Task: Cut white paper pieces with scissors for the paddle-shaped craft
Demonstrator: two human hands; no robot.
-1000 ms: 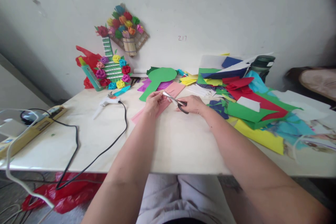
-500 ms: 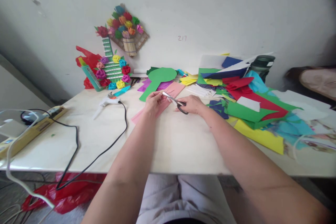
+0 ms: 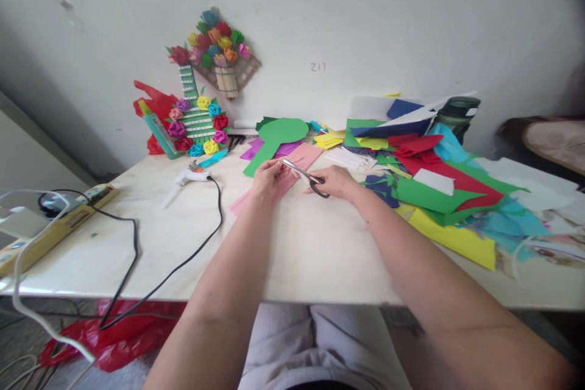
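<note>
Over the middle of the table, my left hand [image 3: 269, 181] pinches a small piece of white paper [image 3: 302, 178] between thumb and fingers. My right hand [image 3: 340, 182] is wrapped around the dark handles of a pair of scissors [image 3: 319, 186]. The scissor blades point left across the white paper, close to my left fingertips. Whether the blades are fully closed is too small to tell. Beneath my left hand lies pink paper [image 3: 311, 154], partly hidden by it. Just behind is a sheet of green paper [image 3: 283, 130] over some purple paper.
A white glue gun [image 3: 194, 176] with a black cord lies at left, near a yellow power strip [image 3: 68, 228]. Paper-flower crafts [image 3: 198, 119] and a glue bottle [image 3: 159, 134] stand behind. Coloured paper scraps [image 3: 439, 195] and a dark bottle [image 3: 457, 116] fill the right side.
The whole view has shifted very slightly. Both hands keep nearly the same place, with the scissors still at the white paper.
</note>
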